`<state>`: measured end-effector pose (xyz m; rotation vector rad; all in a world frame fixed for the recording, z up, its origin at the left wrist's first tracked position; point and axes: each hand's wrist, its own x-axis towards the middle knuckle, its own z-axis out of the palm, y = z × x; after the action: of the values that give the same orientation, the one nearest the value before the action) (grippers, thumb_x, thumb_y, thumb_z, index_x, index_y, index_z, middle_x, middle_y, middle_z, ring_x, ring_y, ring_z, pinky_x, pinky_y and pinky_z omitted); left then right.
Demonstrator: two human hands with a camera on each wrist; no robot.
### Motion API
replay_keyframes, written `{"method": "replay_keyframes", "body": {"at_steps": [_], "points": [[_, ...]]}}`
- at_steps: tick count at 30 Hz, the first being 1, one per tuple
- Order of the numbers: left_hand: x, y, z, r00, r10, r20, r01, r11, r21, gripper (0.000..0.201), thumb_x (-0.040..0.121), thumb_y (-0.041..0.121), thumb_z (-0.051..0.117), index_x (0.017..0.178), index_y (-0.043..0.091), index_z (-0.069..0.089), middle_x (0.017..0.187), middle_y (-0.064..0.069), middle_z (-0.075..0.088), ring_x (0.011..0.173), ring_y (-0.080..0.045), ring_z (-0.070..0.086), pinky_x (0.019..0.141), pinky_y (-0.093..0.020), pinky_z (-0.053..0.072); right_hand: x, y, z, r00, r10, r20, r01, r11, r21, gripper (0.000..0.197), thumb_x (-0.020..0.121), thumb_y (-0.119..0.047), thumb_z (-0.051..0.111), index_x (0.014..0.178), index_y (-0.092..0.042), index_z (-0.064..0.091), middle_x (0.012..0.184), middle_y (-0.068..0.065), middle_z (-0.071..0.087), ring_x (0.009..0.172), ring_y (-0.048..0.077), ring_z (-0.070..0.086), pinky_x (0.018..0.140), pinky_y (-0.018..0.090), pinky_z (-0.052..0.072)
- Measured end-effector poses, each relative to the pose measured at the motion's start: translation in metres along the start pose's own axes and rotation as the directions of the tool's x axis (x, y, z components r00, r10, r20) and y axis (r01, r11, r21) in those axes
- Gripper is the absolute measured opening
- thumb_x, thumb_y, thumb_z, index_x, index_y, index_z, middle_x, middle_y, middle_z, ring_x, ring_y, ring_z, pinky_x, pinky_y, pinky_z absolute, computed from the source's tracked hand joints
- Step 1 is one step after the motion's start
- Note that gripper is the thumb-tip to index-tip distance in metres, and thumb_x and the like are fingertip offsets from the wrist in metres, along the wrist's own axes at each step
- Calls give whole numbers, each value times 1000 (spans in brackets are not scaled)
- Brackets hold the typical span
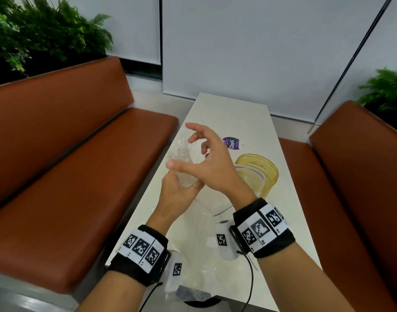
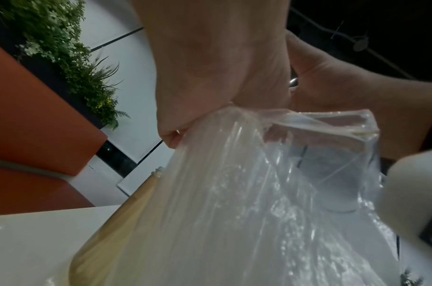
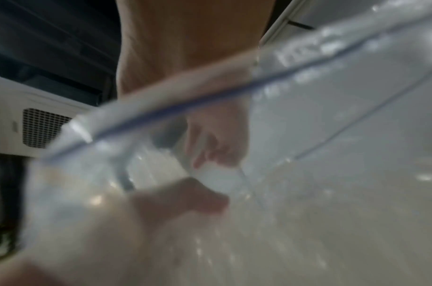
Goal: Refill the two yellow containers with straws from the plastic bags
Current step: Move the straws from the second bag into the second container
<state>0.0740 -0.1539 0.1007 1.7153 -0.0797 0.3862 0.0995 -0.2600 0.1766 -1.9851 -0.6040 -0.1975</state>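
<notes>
Three views we have, and each gives something different. From the head view we see the left hand [image 1: 178, 194] gripping the bunched neck of a clear plastic bag [image 1: 184, 176], while the right hand [image 1: 212, 163] hangs just above it with fingers spread and holding nothing. The left wrist view shows what the head view hides: the fist closed tightly around the gathered plastic, the bag widening downward from it, and pale straws [image 2: 121, 222] inside along its side. The right wrist view is blurred; we see there mostly the bag's film and a blue line along its edge.

Just right of the right hand stands one yellow container [image 1: 259, 171], open, with a bag lying partly across it. Behind the hands is a purple sticker [image 1: 232, 143] on the white table [image 1: 226, 111]. The table is narrow; its left edge is near the left hand. Brown benches [image 1: 80, 176] stand on both sides, and green plants [image 1: 46, 34] behind them.
</notes>
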Motion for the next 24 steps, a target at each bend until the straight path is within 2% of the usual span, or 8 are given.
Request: {"method": "replay_keyframes", "body": {"at_steps": [2, 5, 9, 12, 14, 16, 19, 24], "points": [[-1, 2, 1, 1000, -1, 13, 1, 1000, 1, 14, 92, 0, 65, 104, 7, 68, 85, 5, 69, 80, -5, 68, 61, -12, 51, -3, 13, 13, 991, 74, 107, -57, 986, -158, 85, 51, -69, 80, 123, -29, 61, 115, -11, 60, 106, 3, 53, 93, 24, 48], [2, -6, -2, 1000, 5, 19, -6, 1000, 22, 14, 90, -3, 63, 95, 9, 67, 78, 9, 67, 73, -2, 66, 59, -12, 49, -3, 29, 34, 977, 191, 95, -180, 977, -110, 68, 64, -68, 70, 98, -10, 68, 94, 7, 73, 89, 24, 70, 81, 44, 58], [5, -20, -14, 992, -80, 101, 66, 989, 133, 37, 75, 12, 84, 107, 18, 68, 88, 13, 70, 84, -8, 69, 64, -19, 53, 0, 19, 39, 985, 174, 8, -174, 985, -14, 50, 82, -50, 70, 107, -8, 66, 94, 7, 73, 84, 20, 72, 78, 38, 61], [7, -23, -19, 995, -72, 70, 51, 964, 260, 53, 58, 57, 89, 96, 27, 68, 97, 6, 65, 91, -20, 63, 76, -38, 55, 9, -13, 25, 996, 75, -55, -67, 989, 135, 20, 91, -31, 71, 95, -12, 65, 76, 3, 69, 63, 10, 67, 61, 24, 55], [10, -25, -23, 989, -128, 70, 94, 926, 366, 71, 50, 77, 81, 98, 26, 69, 97, 6, 60, 91, -15, 59, 75, -32, 51, 18, -39, 7, 991, 10, -136, 20, 976, 219, 19, 94, -23, 69, 87, -6, 64, 65, 0, 64, 53, 3, 61, 58, 15, 49], [9, -23, -26, 988, -146, 45, 118, 916, 383, 67, 53, 70, 85, 101, 27, 69, 97, 10, 56, 90, -9, 57, 73, -22, 44, 30, -65, -19, 971, -22, -240, 95, 951, 294, 22, 95, -16, 67, 81, 0, 62, 60, 3, 61, 48, 4, 57, 55, 13, 47], [7, -19, -32, 991, -130, 24, 114, 931, 347, 55, 60, 54, 88, 107, 28, 73, 97, 13, 56, 88, 1, 56, 73, -13, 38, 43, -95, -65, 920, -89, -382, 252, 882, 399, 21, 95, -11, 65, 75, -5, 61, 60, 9, 60, 52, 18, 57, 56, 27, 51], [7, -21, -39, 995, -98, 34, 80, 935, 346, 44, 70, 38, 89, 109, 25, 74, 101, 11, 58, 87, 17, 51, 71, 3, 36, 53, -89, -139, 772, -210, -599, 487, 802, 347, 14, 94, -12, 68, 84, -6, 60, 65, 7, 62, 57, 25, 58, 61, 39, 54]]}}
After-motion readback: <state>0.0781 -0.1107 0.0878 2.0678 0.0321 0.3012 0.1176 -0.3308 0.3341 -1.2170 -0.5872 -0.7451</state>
